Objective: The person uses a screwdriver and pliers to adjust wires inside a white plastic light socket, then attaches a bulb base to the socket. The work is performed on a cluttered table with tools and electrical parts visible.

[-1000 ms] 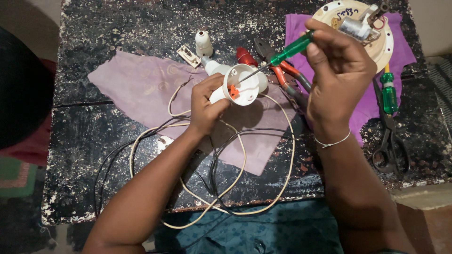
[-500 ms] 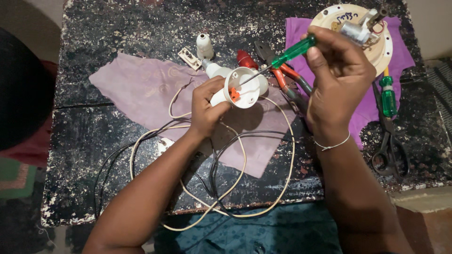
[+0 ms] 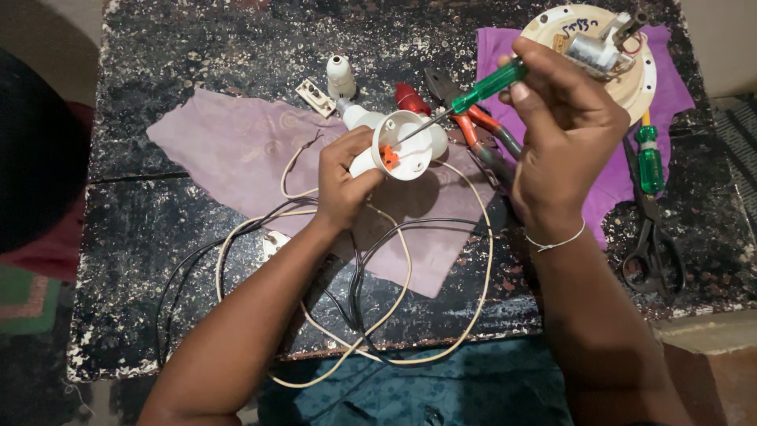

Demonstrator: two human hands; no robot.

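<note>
Underneath both hands lies the speckled black table (image 3: 197, 315), with a mauve cloth (image 3: 236, 150) below the left hand (image 3: 347, 177), which is clamped around a white lamp holder (image 3: 406, 146). Right hand (image 3: 564, 134) pinches a green-handled screwdriver (image 3: 473, 95), tip inside the holder's cup.

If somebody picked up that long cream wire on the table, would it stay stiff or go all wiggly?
Probably wiggly: the cream wire already lies in loose loops and droops over the edge of the table. It looks thin, so likely light. It crosses a black wire, so lifting it might drag that along.
</note>
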